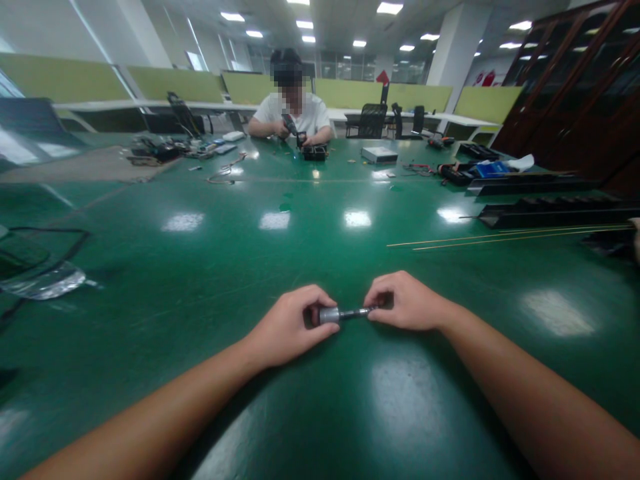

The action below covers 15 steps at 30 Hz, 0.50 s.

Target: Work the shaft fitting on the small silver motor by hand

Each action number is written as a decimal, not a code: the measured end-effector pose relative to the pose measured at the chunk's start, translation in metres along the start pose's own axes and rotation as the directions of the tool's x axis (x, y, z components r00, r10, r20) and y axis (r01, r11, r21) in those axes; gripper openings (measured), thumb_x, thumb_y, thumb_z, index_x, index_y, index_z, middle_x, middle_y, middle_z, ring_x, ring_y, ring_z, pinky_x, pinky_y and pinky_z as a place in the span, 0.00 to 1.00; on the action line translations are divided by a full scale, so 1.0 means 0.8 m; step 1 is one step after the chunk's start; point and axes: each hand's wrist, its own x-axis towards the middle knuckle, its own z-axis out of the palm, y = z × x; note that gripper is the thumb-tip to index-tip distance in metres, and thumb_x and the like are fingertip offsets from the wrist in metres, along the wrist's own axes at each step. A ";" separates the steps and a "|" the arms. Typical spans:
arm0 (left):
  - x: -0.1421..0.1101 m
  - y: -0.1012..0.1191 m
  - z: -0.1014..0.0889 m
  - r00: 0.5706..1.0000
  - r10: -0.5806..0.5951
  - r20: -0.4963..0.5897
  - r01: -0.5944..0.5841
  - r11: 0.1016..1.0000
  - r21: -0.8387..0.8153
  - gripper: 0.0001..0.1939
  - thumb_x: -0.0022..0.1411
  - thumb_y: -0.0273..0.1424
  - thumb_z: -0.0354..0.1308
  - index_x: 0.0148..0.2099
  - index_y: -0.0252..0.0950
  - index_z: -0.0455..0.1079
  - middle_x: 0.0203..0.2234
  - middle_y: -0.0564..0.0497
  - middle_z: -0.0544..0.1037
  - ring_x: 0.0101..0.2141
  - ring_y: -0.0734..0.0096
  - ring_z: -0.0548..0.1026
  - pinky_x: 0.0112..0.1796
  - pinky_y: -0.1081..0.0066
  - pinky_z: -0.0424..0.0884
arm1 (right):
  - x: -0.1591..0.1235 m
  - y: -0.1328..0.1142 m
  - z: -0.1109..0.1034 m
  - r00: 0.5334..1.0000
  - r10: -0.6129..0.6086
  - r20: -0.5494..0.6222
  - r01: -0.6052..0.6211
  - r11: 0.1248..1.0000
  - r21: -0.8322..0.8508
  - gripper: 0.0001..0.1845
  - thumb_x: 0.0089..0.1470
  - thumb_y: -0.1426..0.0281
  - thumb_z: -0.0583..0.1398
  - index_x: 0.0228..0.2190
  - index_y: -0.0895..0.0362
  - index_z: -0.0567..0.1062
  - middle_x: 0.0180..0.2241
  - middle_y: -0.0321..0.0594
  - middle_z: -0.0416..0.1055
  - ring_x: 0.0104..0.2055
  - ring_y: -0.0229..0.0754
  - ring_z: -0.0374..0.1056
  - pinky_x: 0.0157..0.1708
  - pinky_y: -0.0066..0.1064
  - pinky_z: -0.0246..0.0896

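Low over the green table, a short silver cylinder (329, 315) with a thin, shiny metal rod (354, 313) lies level between my hands. I cannot tell its exact kind. My left hand (295, 323) is closed round the cylinder, with thumb and fingers on its sides. At the rod's far end, my right hand (407, 303) pinches the tip between thumb and forefinger. The fingers hide that tip and the cylinder's left end.
Across the green table (225, 253), a person (293, 113) holds a power drill (289, 125) over a black part (315, 152). Thin brass-coloured rods (475, 240) and black metal channels (550, 212) lie at right. A clear plastic item (45, 280) is at left.
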 end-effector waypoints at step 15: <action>-0.002 -0.003 -0.001 1.000 -0.001 0.000 0.001 1.000 0.002 0.10 0.59 0.33 0.63 0.42 0.36 0.71 0.34 0.51 0.75 0.31 0.70 0.73 0.33 0.72 0.69 | 0.001 0.012 -0.007 0.998 0.057 0.028 -0.059 0.996 0.073 0.06 0.47 0.71 0.66 0.31 0.59 0.80 0.28 0.37 0.75 0.30 0.37 0.69 0.31 0.27 0.62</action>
